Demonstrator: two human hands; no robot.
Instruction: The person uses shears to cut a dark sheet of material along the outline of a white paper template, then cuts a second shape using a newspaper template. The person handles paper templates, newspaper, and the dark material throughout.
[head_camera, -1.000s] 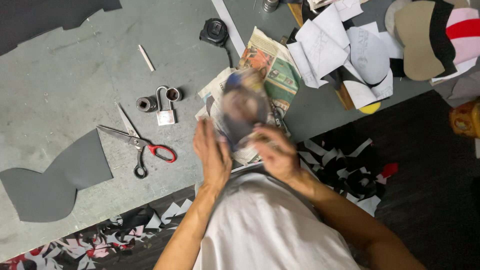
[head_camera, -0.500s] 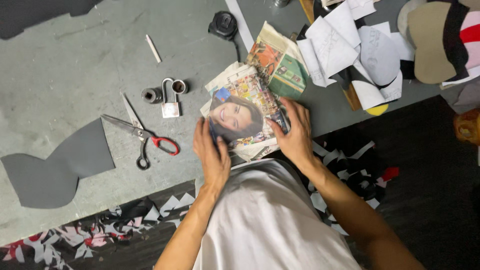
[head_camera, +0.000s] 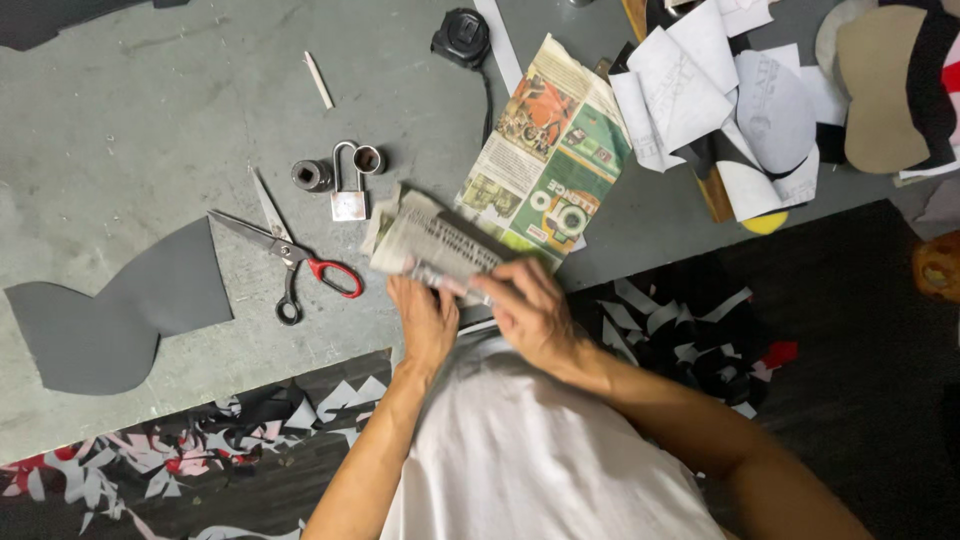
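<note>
Both of my hands hold a folded bundle of newspaper pages (head_camera: 432, 245) at the near edge of the grey table (head_camera: 120, 140). My left hand (head_camera: 425, 318) grips its lower left side. My right hand (head_camera: 530, 305) lies over its right end, fingers curled on the paper. Behind the bundle a colourful folded newspaper (head_camera: 550, 160) lies flat on the table. Red-handled scissors (head_camera: 290, 250) lie open a little to the left of my left hand. A padlock (head_camera: 348, 195) sits just beyond the bundle's left end.
A dark grey cut sheet (head_camera: 110, 310) lies at the near left. Two small metal cylinders (head_camera: 312, 175) flank the padlock. A black tape measure (head_camera: 462, 38) and a white stick (head_camera: 319, 80) lie farther back. White paper patterns (head_camera: 720, 90) and fabric pieces pile at the right. Scraps (head_camera: 690, 340) litter the floor.
The page with a portrait that I held up is now folded into a compact bundle showing newsprint. Both hands have shifted slightly along it, and the colourful newspaper underneath is more exposed.
</note>
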